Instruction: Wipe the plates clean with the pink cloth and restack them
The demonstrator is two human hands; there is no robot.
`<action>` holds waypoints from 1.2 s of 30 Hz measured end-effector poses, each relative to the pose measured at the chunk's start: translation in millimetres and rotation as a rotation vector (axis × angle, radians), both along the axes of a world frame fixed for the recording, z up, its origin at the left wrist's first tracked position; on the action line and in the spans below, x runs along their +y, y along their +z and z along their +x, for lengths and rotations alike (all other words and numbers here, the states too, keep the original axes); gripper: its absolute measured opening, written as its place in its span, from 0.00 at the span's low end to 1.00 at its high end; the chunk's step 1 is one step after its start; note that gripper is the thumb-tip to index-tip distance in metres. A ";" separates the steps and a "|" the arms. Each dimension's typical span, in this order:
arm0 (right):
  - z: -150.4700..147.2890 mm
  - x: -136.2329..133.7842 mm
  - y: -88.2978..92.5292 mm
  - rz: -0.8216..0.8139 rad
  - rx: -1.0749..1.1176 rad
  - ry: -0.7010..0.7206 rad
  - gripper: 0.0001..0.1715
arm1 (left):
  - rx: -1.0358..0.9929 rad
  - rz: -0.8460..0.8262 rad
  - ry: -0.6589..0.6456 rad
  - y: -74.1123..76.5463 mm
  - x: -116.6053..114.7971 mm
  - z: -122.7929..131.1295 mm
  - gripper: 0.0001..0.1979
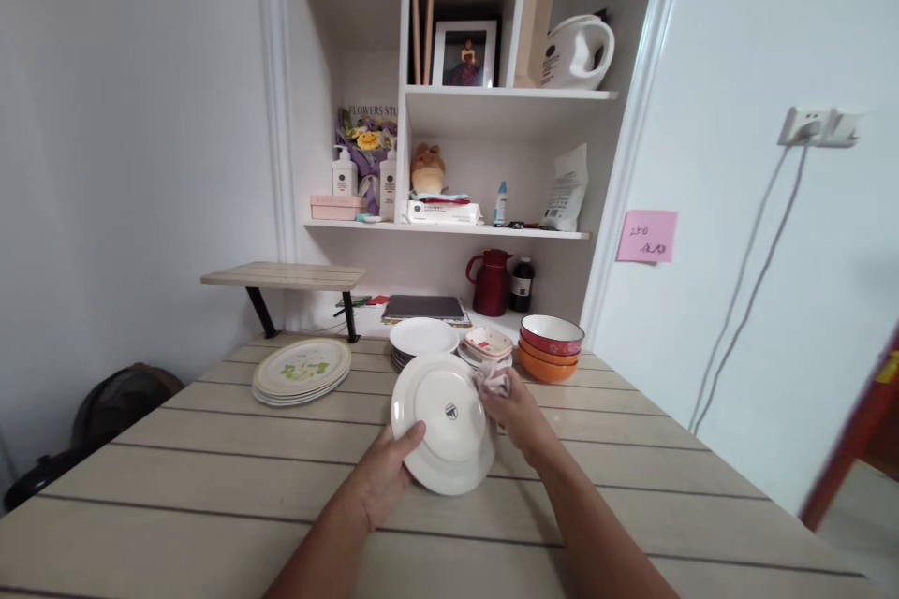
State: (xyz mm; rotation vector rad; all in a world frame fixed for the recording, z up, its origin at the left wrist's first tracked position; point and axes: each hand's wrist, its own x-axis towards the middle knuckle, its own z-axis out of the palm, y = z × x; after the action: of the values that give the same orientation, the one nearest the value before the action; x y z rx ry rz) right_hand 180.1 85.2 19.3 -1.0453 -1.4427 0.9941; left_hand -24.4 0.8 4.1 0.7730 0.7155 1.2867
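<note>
A white plate (444,430) is held tilted up over the wooden table, its underside with a small dark logo facing me. My left hand (390,473) grips its lower left edge, thumb on the underside. My right hand (514,407) is closed on a pale crumpled cloth (493,380), which touches the plate's upper right rim. Right behind the plate stands a stack of white plates (423,337), beside small patterned dishes (489,343). Further left lies a stack of plates with a green leaf design (302,367). Red and orange bowls (552,351) are stacked at the right.
The slatted table (231,487) reaches toward me. A small raised shelf (285,276) stands at its back left. Behind are a dark red jug (491,283), a black bottle (521,284), a dark flat folder (424,308) and a white shelf unit (449,229).
</note>
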 end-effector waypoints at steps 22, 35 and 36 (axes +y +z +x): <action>27.1 5.4 17.9 -0.035 0.549 -0.158 0.40 | 1.069 0.750 -0.025 -21.1 20.7 -4.5 0.30; 5.8 1.3 -8.2 0.091 -0.587 0.204 0.21 | 1.216 0.520 0.561 -22.1 24.1 -4.4 0.44; 5.0 0.1 -7.1 0.095 -0.577 0.220 0.22 | 1.192 0.483 0.586 -21.3 24.3 -5.0 0.47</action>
State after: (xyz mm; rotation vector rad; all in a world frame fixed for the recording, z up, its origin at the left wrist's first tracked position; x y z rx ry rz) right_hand 185.1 85.3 12.2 -1.1764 -2.0910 0.7937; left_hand -29.4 25.0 -17.2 1.8774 1.6957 1.4669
